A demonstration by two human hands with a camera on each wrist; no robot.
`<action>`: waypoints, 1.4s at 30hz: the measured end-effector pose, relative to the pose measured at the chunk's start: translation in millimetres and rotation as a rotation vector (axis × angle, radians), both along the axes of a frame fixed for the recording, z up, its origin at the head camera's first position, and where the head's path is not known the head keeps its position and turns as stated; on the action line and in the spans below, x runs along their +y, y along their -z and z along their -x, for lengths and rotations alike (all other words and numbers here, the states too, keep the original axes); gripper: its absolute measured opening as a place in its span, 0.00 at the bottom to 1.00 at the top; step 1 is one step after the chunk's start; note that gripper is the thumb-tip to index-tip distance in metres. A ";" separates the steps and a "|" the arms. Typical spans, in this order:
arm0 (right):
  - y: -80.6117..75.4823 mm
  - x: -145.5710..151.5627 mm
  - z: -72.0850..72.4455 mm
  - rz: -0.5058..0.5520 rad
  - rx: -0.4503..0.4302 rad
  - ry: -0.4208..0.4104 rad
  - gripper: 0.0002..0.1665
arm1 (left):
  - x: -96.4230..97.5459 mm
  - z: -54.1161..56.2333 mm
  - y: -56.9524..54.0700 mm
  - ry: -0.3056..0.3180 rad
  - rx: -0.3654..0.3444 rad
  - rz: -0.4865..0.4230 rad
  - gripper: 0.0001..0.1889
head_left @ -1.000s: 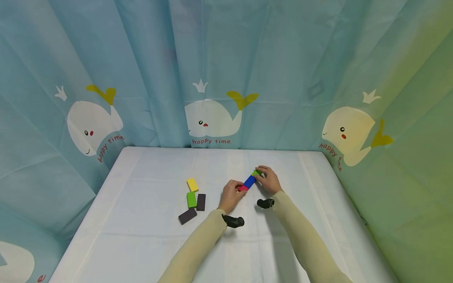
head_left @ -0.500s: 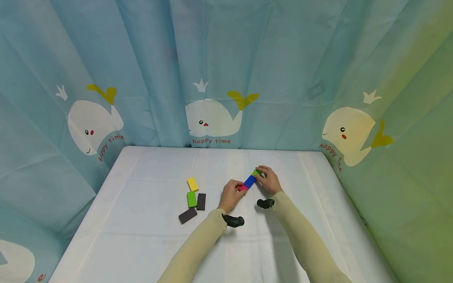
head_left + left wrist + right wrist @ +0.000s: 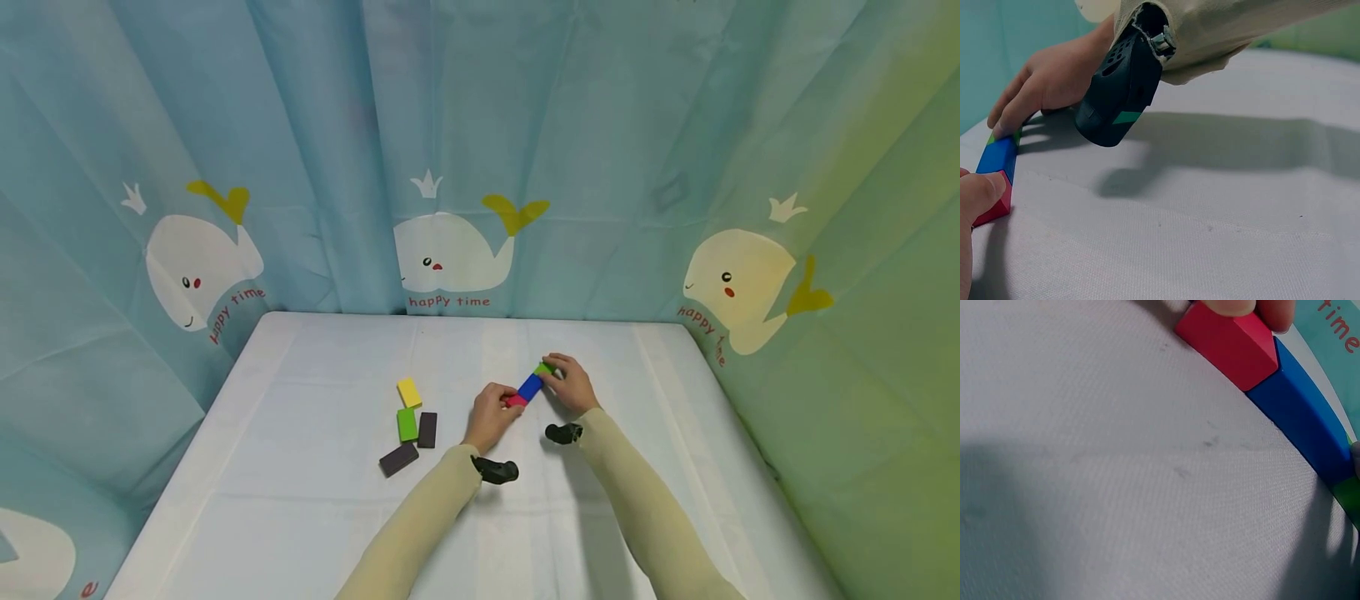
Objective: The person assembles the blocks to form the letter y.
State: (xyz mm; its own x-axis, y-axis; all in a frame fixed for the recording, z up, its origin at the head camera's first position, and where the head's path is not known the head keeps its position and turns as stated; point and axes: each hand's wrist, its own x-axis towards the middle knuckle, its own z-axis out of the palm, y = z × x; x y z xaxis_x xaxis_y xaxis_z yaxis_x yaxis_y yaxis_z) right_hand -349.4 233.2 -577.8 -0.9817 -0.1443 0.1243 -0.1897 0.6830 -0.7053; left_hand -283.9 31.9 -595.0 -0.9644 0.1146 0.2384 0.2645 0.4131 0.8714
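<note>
Just right of centre in the head view, a red block [image 3: 516, 401], a blue block [image 3: 530, 387] and a green block [image 3: 542, 368] lie end to end on the white tabletop [image 3: 300, 517], slanting from lower left to upper right. The grip of the left hand [image 3: 491, 414] pinches the red block at the lower end; the grip of the right hand [image 3: 572, 386] pinches the green block at the upper end. In the right wrist view, red meets blue with no visible gap. Almost nothing has changed over the last second: both hands and all three blocks keep their places, and only the head view has shifted a touch. That suggests a steadying pause, with the three held in line. Left of centre, a yellow block [image 3: 409, 392], a loose green block [image 3: 407, 425], an upper dark block [image 3: 427, 430] and a lower dark block [image 3: 398, 459] lie untouched.
</note>
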 end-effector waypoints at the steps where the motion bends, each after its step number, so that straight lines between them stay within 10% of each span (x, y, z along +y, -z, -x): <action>1: 0.4 0.1 0.2 -0.002 0.001 -0.001 0.28 | 0.0 0.0 0.6 0.000 0.003 -0.001 0.14; 25: -2.0 0.5 -4.7 -0.016 0.018 0.010 0.33 | -0.3 -2.7 -5.1 -0.003 -0.044 0.007 0.15; 42: -0.9 -10.8 -46.8 0.041 0.087 0.059 0.31 | -0.3 -2.4 -4.8 -0.003 -0.013 0.010 0.14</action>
State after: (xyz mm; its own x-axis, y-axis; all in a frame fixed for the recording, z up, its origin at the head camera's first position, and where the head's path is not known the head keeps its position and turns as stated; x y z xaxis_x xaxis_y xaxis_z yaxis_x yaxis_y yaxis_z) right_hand -302.6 222.4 -576.9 -0.9736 -0.0797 0.2138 -0.2116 0.6659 -0.7154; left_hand -281.5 31.6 -590.2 -0.9678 0.1143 0.2243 0.2518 0.4225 0.8707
